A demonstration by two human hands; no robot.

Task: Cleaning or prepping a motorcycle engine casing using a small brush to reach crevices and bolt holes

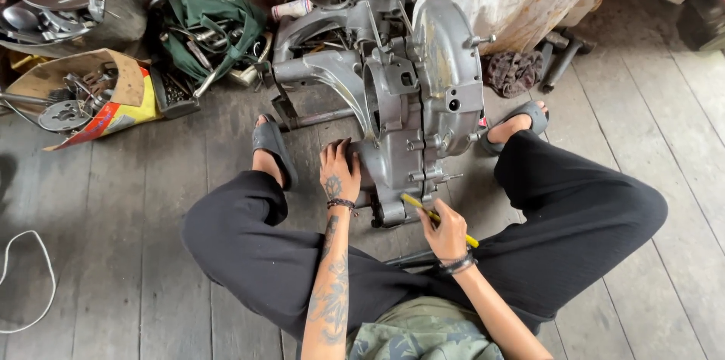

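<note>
Your left hand lies open against the engine; your right hand grips a yellow tool at the engine's lower edge.

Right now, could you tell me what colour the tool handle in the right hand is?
Yellow: the tool handle in the right hand shows clearly in the head view.

Dull grey cast-metal engine casing, worn matt wooden floorboards, yellow plastic-handled tool, black cloth trousers
</note>
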